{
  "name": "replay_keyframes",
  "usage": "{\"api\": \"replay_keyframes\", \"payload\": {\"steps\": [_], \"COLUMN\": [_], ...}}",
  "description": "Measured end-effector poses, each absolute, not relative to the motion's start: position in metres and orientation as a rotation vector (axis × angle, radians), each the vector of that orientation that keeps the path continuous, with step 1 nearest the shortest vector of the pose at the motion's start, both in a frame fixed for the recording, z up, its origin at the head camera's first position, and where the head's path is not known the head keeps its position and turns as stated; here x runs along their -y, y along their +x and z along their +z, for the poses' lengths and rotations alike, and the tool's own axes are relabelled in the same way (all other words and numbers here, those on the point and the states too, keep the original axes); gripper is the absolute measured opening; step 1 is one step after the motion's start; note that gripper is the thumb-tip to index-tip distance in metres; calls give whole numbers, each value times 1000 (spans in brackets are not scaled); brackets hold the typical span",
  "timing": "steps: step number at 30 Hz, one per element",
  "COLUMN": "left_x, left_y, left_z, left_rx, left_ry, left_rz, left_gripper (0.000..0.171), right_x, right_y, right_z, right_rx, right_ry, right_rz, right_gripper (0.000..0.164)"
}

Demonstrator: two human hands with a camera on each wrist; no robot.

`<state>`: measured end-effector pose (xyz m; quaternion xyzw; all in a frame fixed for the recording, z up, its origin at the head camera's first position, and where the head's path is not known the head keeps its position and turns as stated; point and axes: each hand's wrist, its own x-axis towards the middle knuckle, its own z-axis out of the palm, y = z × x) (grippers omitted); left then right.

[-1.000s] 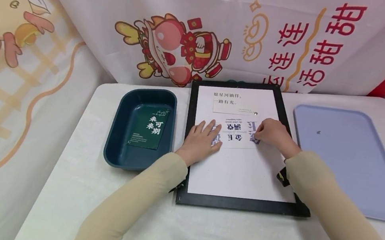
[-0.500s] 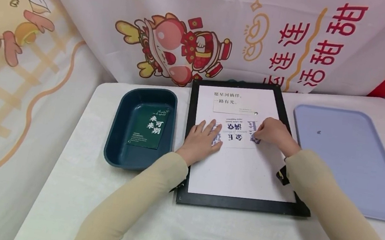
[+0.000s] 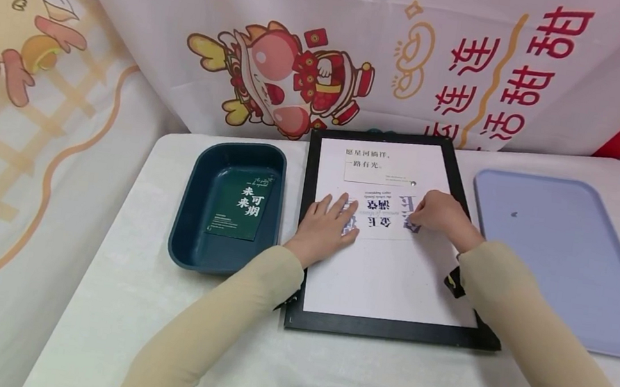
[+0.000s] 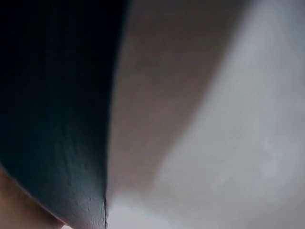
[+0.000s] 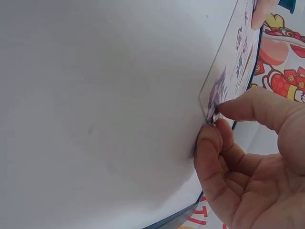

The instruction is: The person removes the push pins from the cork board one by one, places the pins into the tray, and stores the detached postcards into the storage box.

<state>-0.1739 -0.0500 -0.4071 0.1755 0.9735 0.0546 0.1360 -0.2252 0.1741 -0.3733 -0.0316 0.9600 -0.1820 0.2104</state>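
In the head view, a white card with blue lettering [image 3: 380,214] lies across a white board with a black frame [image 3: 386,280]. My left hand [image 3: 322,228] rests on the card's left end, fingers spread and straight. At the card's right edge my right hand [image 3: 439,217] pinches a small dark, shiny pin [image 5: 213,114] between thumb and fingers. The right wrist view shows these fingertips right at the card's corner, covering most of the pin. Above it is a cream card with black lettering [image 3: 371,167], with a small shiny stud [image 3: 412,183] at its lower right corner.
Left of the board stands a dark teal basin [image 3: 180,229] with a green card [image 3: 240,205] in it. To the right lies a pale blue tray [image 3: 557,262]. A printed curtain [image 3: 425,14] hangs behind the white-covered table [image 3: 368,381].
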Motion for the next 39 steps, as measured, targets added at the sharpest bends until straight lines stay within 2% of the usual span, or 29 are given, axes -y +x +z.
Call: {"api": "replay_keyframes", "payload": {"steps": [8,19,26,39], "left_x": [51,51,51,51], "left_y": [-174,-175,-174,-173], "left_z": [-408,-409,-407,-407], "left_rx": [-2819,-2816,-2816,-2812], "left_ry": [514,509,502,510], "left_rz": [155,167,166,180], "left_gripper": [62,62,62,62], "right_x": [-171,-183,-192,-195], "right_y": [-226,-228,-231,-231], "right_z": [-372,-378,-380,-382], "right_rx": [-2662,-2634,-2492,-2463], "right_ry": [-74,-129,-44,33], "right_rz": [-492,-635,-867,-919], "right_gripper": [28,16,28,37]}}
